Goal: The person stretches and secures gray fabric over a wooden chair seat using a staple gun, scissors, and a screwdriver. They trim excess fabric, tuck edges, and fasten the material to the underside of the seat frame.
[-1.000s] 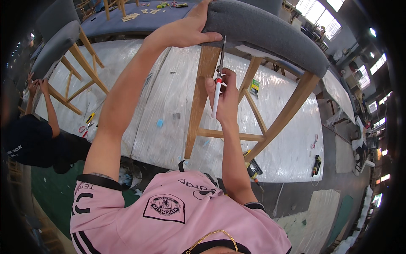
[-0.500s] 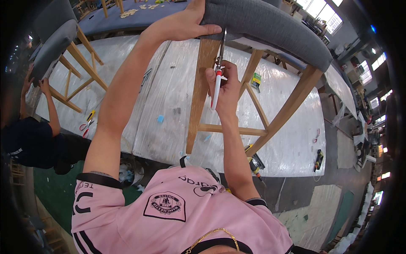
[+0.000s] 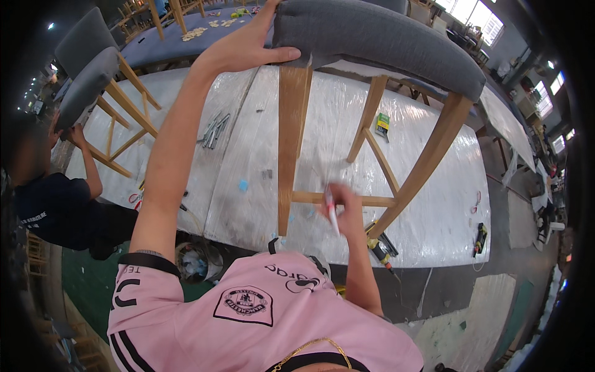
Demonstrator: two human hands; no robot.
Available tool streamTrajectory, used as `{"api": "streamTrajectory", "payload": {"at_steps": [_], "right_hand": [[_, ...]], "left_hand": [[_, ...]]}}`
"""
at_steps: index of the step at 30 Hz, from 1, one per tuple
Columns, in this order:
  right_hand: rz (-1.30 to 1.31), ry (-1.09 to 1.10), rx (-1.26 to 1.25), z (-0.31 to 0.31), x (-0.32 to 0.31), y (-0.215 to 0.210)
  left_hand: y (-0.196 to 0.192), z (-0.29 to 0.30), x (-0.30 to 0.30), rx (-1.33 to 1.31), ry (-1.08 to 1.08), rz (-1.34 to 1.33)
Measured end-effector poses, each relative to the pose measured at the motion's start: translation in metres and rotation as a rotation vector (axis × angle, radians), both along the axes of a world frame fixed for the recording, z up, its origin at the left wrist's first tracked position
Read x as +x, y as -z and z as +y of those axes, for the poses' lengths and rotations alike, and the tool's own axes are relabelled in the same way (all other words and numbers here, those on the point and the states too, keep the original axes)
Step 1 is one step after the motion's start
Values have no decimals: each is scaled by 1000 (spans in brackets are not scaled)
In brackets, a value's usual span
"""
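A wooden-legged chair with a grey fabric seat (image 3: 384, 40) stands on the wrapped tabletop. At its near left corner my left hand (image 3: 245, 49) grips the seat, thumb lying along the lower edge and the other fingers partly hidden. My right hand (image 3: 349, 208), blurred by motion, is closed round scissors (image 3: 333, 214) with red and white handles. It is below the seat, close to the crossbar (image 3: 372, 201) between the legs. The blades are too smeared to make out. White lining shows under the seat's edge.
Metal strips (image 3: 215, 130), a green and yellow box (image 3: 382, 126) and a yellow and black power tool (image 3: 380, 250) lie on the plastic-wrapped table (image 3: 248, 167). At the left a co-worker (image 3: 59, 198) handles another grey chair (image 3: 93, 80). A bucket (image 3: 201, 260) stands below the table edge.
My right hand has drawn the scissors down and away from the seat's corner, toward me. My left hand stays on the corner. The view has shifted slightly.
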State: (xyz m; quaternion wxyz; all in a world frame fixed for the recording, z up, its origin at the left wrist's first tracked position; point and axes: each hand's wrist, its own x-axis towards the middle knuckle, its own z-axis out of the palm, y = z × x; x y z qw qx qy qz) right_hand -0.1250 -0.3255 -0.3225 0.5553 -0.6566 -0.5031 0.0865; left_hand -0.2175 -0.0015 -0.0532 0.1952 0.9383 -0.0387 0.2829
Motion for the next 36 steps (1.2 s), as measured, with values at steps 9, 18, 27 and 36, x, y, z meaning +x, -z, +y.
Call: {"api": "streamTrajectory", "payload": {"at_steps": [9, 18, 27, 36], "right_hand": [[315, 86, -888, -130, -25, 200], [210, 150, -729, -84, 1, 366], [564, 117, -698, -113, 31, 393], [1078, 565, -624, -180, 30, 386]], "left_hand": [[14, -20, 77, -397, -85, -523], [5, -24, 64, -319, -212, -392], [-8, -13, 62, 114, -368, -287], [1, -66, 61, 261, -480, -357]]}}
